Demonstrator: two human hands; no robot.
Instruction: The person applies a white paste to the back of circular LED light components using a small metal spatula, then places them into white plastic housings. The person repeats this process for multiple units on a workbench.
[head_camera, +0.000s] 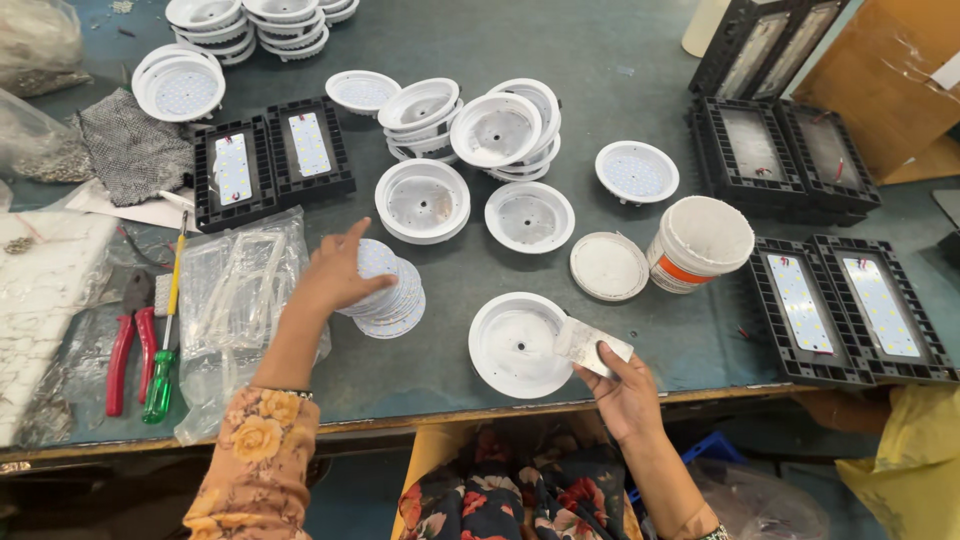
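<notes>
- Near the front edge of the grey-green surface (560, 60), the left hand (335, 275) rests on a stack of round white LED discs (388, 295), fingers spread over the top disc with the forefinger raised; it presses on the stack rather than closing around it.
- Just right of centre, the right hand (625, 390) pinches a small silvery sachet (592, 345) by one end, holding it over the rim of an empty white round lamp housing (515, 343) that lies open side up.
- My judgement: the step in hand is fitting out this housing, with the sachet over it and a disc about to be picked.
- The next move, as I judge it, calls for peeling only one thin disc off the stack, which needs a fingertip at the edge.
- Further back sit more white housings (470, 150), some stacked, and one lamp with its LED disc fitted (636, 172).
- A white tub with an orange band (700, 243) stands beside its loose round lid (608, 266).
- Black rectangular floodlight frames (272, 160) lie behind the left hand, and others (850, 305) at the right.
- Clear plastic bags (235, 290) lie crumpled at the left, next to red-handled pliers (122, 350) and a green-handled screwdriver (162, 370).
</notes>
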